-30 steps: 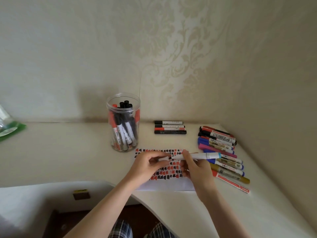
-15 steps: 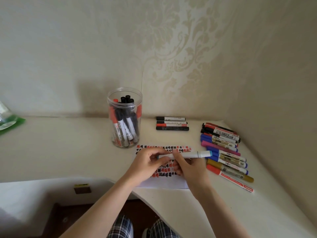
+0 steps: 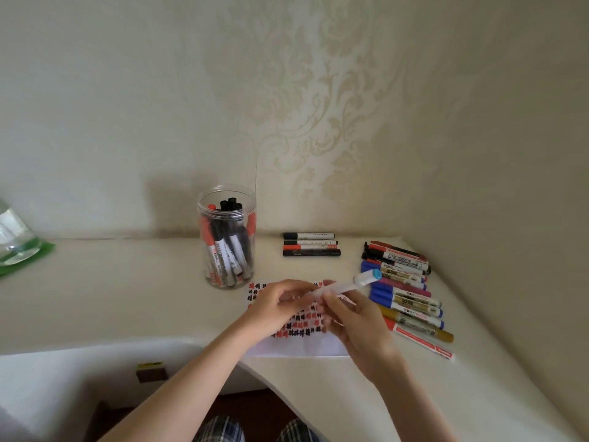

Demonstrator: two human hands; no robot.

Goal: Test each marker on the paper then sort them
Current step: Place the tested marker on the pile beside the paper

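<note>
A white marker with a light blue end (image 3: 347, 285) is held above the paper (image 3: 296, 344), tilted up to the right. My right hand (image 3: 353, 320) grips its barrel. My left hand (image 3: 280, 306) pinches its left end, which is hidden by my fingers. The paper lies at the desk's front edge and carries rows of red and black marks. A clear jar (image 3: 227, 237) holding several black and red markers stands behind the paper to the left.
Several markers (image 3: 310, 244) lie in a short row near the wall. A longer row of mixed-colour markers (image 3: 404, 295) lies to the right of the paper. A clear bottle on a green mat (image 3: 14, 247) sits at the far left. The desk (image 3: 111, 291) meets walls behind and to the right.
The white marker's blue end has tilted upward to the right. Both hands stay on it over the paper. The camera has tipped slightly.
</note>
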